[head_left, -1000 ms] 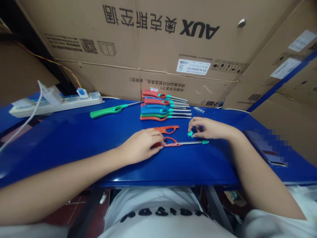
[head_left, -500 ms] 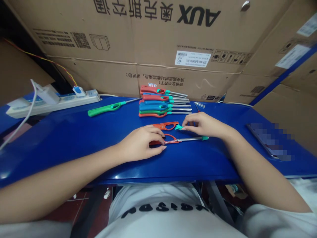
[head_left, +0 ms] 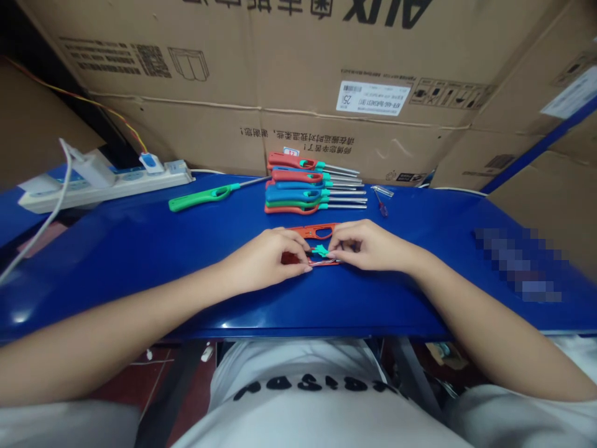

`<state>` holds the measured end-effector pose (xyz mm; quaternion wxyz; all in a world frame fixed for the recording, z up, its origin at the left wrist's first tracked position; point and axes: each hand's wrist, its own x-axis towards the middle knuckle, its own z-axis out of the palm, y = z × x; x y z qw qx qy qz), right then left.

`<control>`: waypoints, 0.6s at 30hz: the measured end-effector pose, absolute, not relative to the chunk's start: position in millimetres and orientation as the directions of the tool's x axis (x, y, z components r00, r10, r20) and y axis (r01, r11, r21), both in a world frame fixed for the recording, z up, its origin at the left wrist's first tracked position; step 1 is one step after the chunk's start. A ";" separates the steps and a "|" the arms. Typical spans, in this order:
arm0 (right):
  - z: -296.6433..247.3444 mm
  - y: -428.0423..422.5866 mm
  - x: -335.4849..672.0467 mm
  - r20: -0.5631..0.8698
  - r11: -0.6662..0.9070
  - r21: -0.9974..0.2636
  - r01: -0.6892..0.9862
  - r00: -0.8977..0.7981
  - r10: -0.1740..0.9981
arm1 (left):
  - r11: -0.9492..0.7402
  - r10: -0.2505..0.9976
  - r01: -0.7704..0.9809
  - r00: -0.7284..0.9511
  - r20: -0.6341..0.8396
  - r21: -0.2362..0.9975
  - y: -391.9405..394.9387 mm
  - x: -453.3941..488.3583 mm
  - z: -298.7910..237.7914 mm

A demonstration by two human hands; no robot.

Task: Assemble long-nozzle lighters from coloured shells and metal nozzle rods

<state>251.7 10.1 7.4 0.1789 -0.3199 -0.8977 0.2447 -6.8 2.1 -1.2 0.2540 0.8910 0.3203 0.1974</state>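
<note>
My left hand (head_left: 265,256) is closed around the handle end of an orange lighter shell half (head_left: 330,263), which lies on the blue table with thin wires along it. Between the thumb and forefinger of my right hand (head_left: 373,247) is a small teal trigger (head_left: 321,251), held over the opening of that half. Just behind, the other orange shell half (head_left: 302,232) lies flat, partly covered by my fingers. My right hand hides the metal tube of the lighter.
Behind my hands is a pile of assembled lighters (head_left: 296,194) in several colours. A green lighter (head_left: 203,198) lies left of it, near a power strip (head_left: 100,196). A small screwdriver (head_left: 382,206) lies to the right. Cardboard boxes (head_left: 298,81) border the table's back.
My right hand has moved left and slightly nearer, bringing the teal trigger over the orange half beside my left hand. It now covers the metal tube. The view has shifted slightly.
</note>
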 end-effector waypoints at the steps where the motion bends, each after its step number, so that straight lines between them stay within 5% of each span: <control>1: 7.3 9.8 251.3 0.163 0.679 -0.553 0.482 -0.737 0.656 | -0.671 0.673 0.484 0.716 0.186 0.562 1.9 -6.9 -0.6; 6: 4.4 9.0 248.4 0.191 0.735 -0.478 0.481 -0.760 0.622 | -0.697 0.680 0.543 0.708 0.192 0.468 -1.9 -5.8 1.5; 18: -5.0 5.2 237.7 0.192 0.774 -0.343 0.532 -0.767 0.612 | -0.656 0.736 0.576 0.631 0.245 0.487 3.4 -4.3 -4.4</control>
